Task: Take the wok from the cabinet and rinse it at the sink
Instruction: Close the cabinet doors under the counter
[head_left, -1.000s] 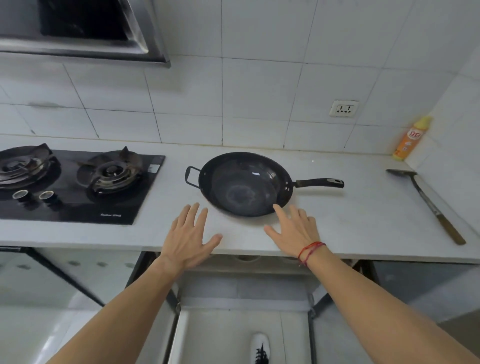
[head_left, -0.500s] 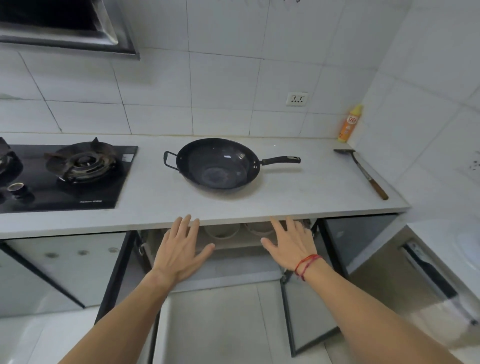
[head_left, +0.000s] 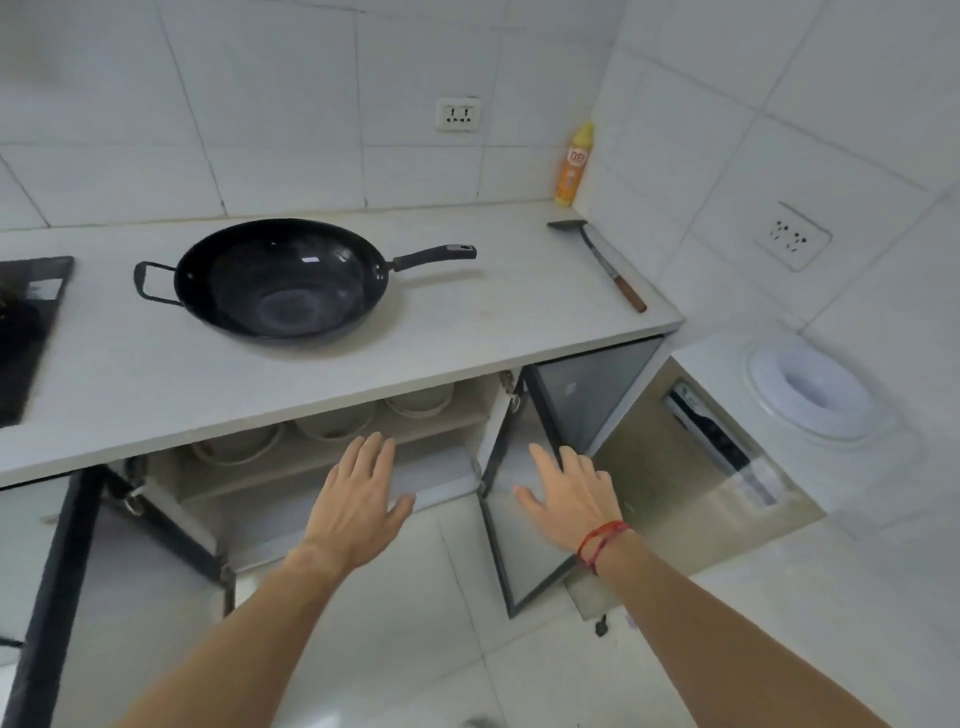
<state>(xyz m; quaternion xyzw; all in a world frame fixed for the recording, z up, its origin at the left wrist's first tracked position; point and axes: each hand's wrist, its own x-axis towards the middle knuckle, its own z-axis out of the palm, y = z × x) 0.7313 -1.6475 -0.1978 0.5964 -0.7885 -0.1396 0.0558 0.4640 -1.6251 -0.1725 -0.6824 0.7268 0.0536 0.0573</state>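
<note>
A black wok (head_left: 283, 280) with a long handle pointing right and a small loop handle on its left sits on the white counter (head_left: 130, 384). Below the counter the cabinet (head_left: 332, 467) stands with both doors swung out. My left hand (head_left: 358, 501) hovers flat with spread fingers in front of the cabinet opening, holding nothing. To its right my right hand (head_left: 571, 499), a red string round its wrist, floats open in front of the right door (head_left: 524, 525). Both hands are well below and in front of the wok. No sink is in view.
Several pale bowls (head_left: 332, 421) stand on the cabinet's upper shelf. A spatula (head_left: 605, 262) and an orange bottle (head_left: 574, 163) lie at the counter's right end. The gas hob (head_left: 26, 332) is at the far left. A white lid-like object (head_left: 815, 392) rests on a lower surface at the right.
The view has pulled back and turned right. Both hands dropped from the counter edge to in front of the cabinet opening, still open. The wok has not moved.
</note>
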